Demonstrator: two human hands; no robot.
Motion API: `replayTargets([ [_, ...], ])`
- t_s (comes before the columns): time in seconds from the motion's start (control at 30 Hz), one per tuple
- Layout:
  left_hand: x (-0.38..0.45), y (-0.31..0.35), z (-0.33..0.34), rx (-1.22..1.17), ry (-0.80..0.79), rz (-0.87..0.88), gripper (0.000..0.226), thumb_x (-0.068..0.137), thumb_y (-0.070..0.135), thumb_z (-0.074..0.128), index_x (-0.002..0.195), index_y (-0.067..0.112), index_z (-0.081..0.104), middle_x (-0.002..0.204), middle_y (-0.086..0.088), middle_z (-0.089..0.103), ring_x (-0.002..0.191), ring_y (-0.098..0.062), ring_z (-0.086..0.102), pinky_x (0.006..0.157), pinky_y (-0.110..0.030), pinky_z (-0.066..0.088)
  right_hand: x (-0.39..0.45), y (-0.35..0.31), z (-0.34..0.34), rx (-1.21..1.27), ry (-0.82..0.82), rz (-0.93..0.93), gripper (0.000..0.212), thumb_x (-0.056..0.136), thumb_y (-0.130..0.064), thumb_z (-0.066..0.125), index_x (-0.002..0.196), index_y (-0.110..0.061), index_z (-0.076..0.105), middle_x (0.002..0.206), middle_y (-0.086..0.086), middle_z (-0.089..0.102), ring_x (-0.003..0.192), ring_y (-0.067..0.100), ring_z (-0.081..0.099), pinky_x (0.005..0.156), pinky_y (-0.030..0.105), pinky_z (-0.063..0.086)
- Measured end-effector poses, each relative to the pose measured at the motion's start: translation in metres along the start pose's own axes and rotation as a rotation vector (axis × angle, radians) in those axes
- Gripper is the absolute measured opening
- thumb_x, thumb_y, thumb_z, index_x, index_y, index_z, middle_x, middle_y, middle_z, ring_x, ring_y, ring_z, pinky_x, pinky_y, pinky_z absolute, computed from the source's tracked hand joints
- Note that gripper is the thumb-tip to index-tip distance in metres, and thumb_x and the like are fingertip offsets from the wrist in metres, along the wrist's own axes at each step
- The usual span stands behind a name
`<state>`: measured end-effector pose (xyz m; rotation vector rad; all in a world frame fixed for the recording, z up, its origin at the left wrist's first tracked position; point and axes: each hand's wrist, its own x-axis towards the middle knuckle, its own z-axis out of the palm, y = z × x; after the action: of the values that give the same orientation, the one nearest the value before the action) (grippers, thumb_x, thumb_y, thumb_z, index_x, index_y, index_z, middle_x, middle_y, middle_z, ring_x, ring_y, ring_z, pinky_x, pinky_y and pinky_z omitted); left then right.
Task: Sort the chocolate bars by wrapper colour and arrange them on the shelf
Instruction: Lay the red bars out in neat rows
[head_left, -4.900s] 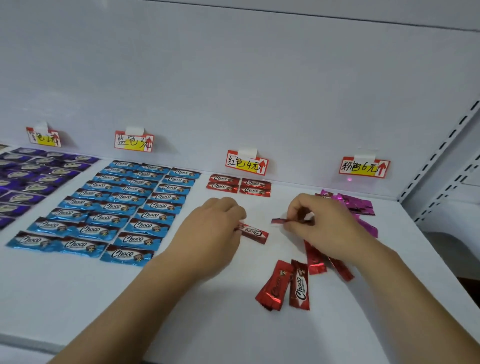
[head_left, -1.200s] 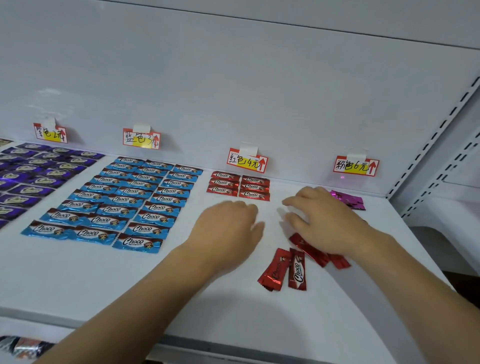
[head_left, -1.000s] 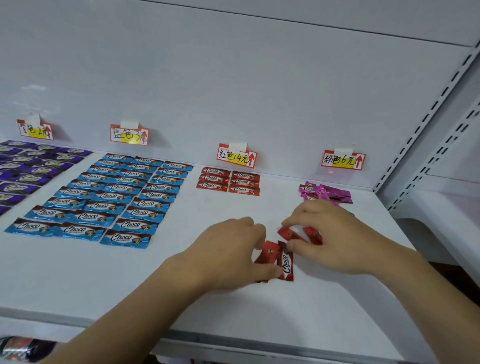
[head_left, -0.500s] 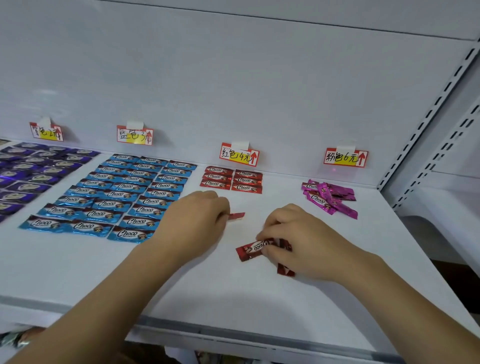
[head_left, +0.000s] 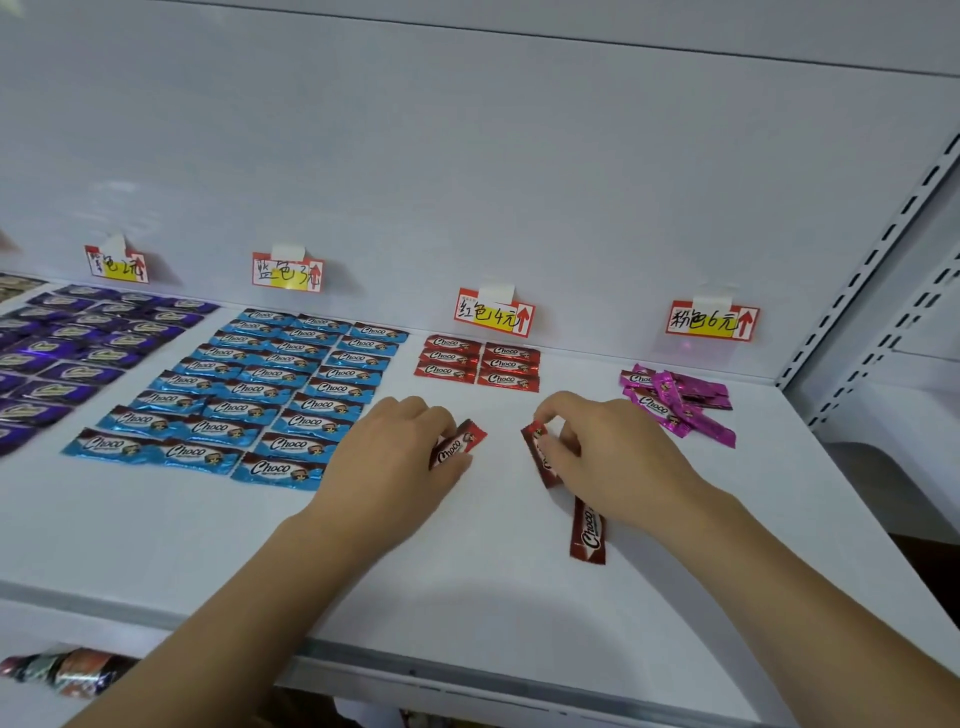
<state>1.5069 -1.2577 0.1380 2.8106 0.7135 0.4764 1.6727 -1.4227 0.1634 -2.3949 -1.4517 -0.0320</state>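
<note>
Two red bars in hand, in front of the red block on the shelf (head_left: 156, 545)

The left hand (head_left: 395, 457) has its fingers curled round one red bar (head_left: 460, 444), long axis slanting up to the right; the right hand (head_left: 613, 457) pinches a second red bar (head_left: 540, 454) at its far end, long axis running toward the viewer. A third red bar (head_left: 588, 535) lies loose just below the right hand. The arranged red bars (head_left: 478, 362) lie straight behind both hands under the red label (head_left: 493, 315), long axes crosswise, so each held bar likely needs turning; the left hand sits slightly nearer the left column
</note>
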Motion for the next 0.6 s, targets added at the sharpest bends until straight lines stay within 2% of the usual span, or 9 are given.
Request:
replayTargets([
  [0.07, 0.0, 0.0, -0.001, -0.008, -0.02, -0.011, 0.046, 0.098, 0.064, 0.053, 0.134, 0.036, 0.057, 0.116, 0.015, 0.059, 0.105, -0.007, 0.048, 0.087, -0.026, 0.047, 0.002, -0.001, 0.002, -0.053, 0.024, -0.018, 0.02, 0.104, -0.033, 0.053, 0.115, -0.033, 0.068, 0.088, -0.009, 0.074, 0.083, 0.017, 0.065, 0.07, 0.036, 0.055],
  [0.13, -0.001, -0.003, -0.004, -0.017, -0.027, 0.01, 0.043, 0.101, 0.058, 0.053, 0.137, 0.035, 0.058, 0.12, 0.015, 0.059, 0.108, -0.007, 0.048, 0.09, -0.026, 0.046, 0.002, 0.003, -0.001, -0.101, 0.018, -0.071, 0.023, 0.104, -0.029, 0.052, 0.114, -0.033, 0.072, 0.097, -0.01, 0.073, 0.096, 0.017, 0.061, 0.077, 0.039, 0.054],
  [0.2, -0.003, -0.008, -0.005, -0.004, -0.026, 0.054, 0.036, 0.104, 0.047, 0.052, 0.136, 0.033, 0.062, 0.118, 0.014, 0.06, 0.106, -0.009, 0.049, 0.09, -0.028, 0.047, 0.001, 0.01, -0.001, -0.113, -0.058, -0.193, 0.03, 0.101, -0.02, 0.053, 0.118, -0.029, 0.075, 0.115, -0.012, 0.069, 0.113, 0.016, 0.053, 0.089, 0.038, 0.052],
  [0.27, -0.002, -0.01, -0.005, 0.016, -0.012, 0.088, 0.032, 0.106, 0.038, 0.052, 0.134, 0.031, 0.066, 0.119, 0.011, 0.062, 0.106, -0.012, 0.05, 0.09, -0.03, 0.047, -0.001, 0.016, 0.002, -0.118, -0.139, -0.291, 0.036, 0.096, -0.016, 0.052, 0.12, -0.026, 0.077, 0.124, -0.013, 0.067, 0.12, 0.017, 0.052, 0.095, 0.04, 0.051],
  [0.4, -0.003, -0.003, -0.006, 0.087, 0.039, 0.103, 0.03, 0.105, 0.028, 0.055, 0.133, 0.029, 0.066, 0.124, 0.007, 0.062, 0.11, -0.015, 0.052, 0.09, -0.033, 0.05, -0.002, 0.016, 0.008, -0.201, -0.128, -0.235, 0.044, 0.097, -0.036, 0.04, 0.128, -0.032, 0.072, 0.119, -0.013, 0.065, 0.117, 0.018, 0.052, 0.093, 0.043, 0.05],
  [0.5, -0.014, 0.005, -0.009, 0.12, 0.02, 0.137, 0.03, 0.109, 0.036, 0.043, 0.13, 0.032, 0.063, 0.121, 0.01, 0.06, 0.106, -0.012, 0.052, 0.09, -0.031, 0.048, -0.004, 0.007, 0.012, -0.263, -0.11, -0.177, 0.051, 0.098, -0.045, 0.03, 0.131, -0.034, 0.068, 0.116, -0.008, 0.057, 0.113, 0.02, 0.049, 0.087, 0.039, 0.047],
  [0.6, -0.021, 0.014, -0.01, 0.211, -0.037, 0.147, 0.036, 0.11, 0.041, 0.033, 0.135, 0.03, 0.058, 0.129, 0.008, 0.058, 0.113, -0.014, 0.053, 0.097, -0.031, 0.045, -0.01, -0.003, 0.013, -0.332, -0.136, -0.13, 0.046, 0.1, -0.046, 0.031, 0.13, -0.035, 0.064, 0.121, -0.009, 0.058, 0.115, 0.02, 0.049, 0.088, 0.037, 0.045],
])
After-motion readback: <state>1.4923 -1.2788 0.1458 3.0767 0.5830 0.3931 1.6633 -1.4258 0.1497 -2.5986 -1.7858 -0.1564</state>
